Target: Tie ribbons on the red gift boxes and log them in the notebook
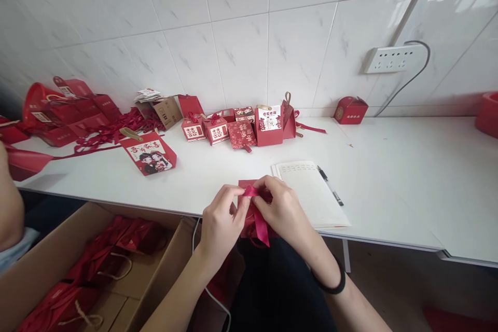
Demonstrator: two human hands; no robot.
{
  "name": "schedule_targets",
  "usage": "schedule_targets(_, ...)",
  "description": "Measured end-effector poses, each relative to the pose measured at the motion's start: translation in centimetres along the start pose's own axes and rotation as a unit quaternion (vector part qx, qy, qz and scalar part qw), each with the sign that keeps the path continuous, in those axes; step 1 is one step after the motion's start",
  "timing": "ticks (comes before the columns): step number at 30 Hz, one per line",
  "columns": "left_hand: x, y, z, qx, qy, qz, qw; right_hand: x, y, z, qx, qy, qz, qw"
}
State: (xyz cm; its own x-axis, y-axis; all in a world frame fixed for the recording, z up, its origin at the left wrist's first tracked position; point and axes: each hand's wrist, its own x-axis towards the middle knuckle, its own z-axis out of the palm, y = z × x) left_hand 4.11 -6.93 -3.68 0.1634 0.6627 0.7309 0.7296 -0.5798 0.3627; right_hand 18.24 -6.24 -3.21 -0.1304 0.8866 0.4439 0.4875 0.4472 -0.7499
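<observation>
Between my two hands is a magenta ribbon (261,228), its loose end hanging down over a red gift box (246,223) at the table's front edge. My left hand (223,218) pinches the ribbon between thumb and forefinger. From the other side my right hand (282,205) grips it too, fingers curled, with the fingertips of both hands close together. Most of the box is covered by the hands and ribbon. An open notebook (317,197) lies just right of my right hand, with a black pen (330,185) along its edge.
Several finished-looking red boxes (269,135) line the wall; another gift box (150,155) stands left. Loose ribbons (105,132) are heaped farther left. Below the table, a cardboard carton (171,249) holds red boxes. Another person's arm (10,202) shows at the left edge. A power strip (392,59) hangs on the wall.
</observation>
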Motion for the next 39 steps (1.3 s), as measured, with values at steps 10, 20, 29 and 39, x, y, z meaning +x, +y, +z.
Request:
schedule_targets(10,-0.4,-0.2,0.0,0.078,-0.016,-0.032,0.996,0.1,0.1,0.1,-0.039,0.007,-0.016,0.999)
schedule_targets(20,-0.2,0.5,-0.5,-0.016,-0.084,-0.024,0.996,0.2,0.0,0.1,-0.076,0.012,-0.023,0.997)
schedule_targets(29,1.1,0.6,-1.1,-0.181,-0.184,-0.256,0.931,-0.1,-0.8,-0.3,-0.180,-0.033,-0.075,0.980)
schedule_targets(39,0.9,-0.6,-1.0,-0.227,-0.182,-0.339,0.895,-2.0,1.1,-5.1,-0.108,0.084,0.098,0.986)
